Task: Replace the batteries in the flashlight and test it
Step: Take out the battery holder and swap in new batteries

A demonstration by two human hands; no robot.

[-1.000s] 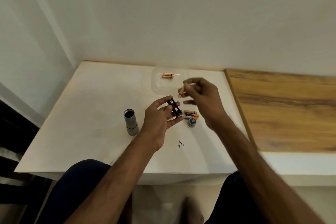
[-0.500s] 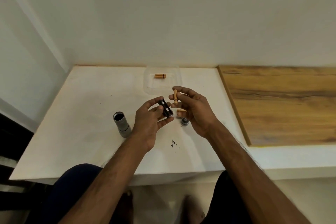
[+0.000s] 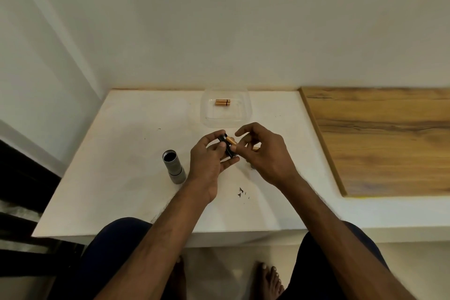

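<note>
The grey flashlight body [image 3: 173,165] stands on the white table [image 3: 126,178], its open end up, left of my hands. My left hand [image 3: 210,163] grips the black battery holder [image 3: 229,148]. My right hand [image 3: 265,153] pinches a copper-coloured battery [image 3: 230,140], whose end touches the top of the holder. A bit of another battery [image 3: 255,149] shows on the table behind my right hand. The flashlight's end cap is hidden under my right hand.
A clear plastic tray [image 3: 226,118] at the back of the table holds two copper batteries [image 3: 222,102]. A wooden board [image 3: 379,139] covers the surface to the right. Small dark specks [image 3: 241,192] lie near the front. My knees and bare feet are below the table edge.
My right hand has brought the battery down and left from above the table until it meets the holder in my left hand. The view has shifted slightly.
</note>
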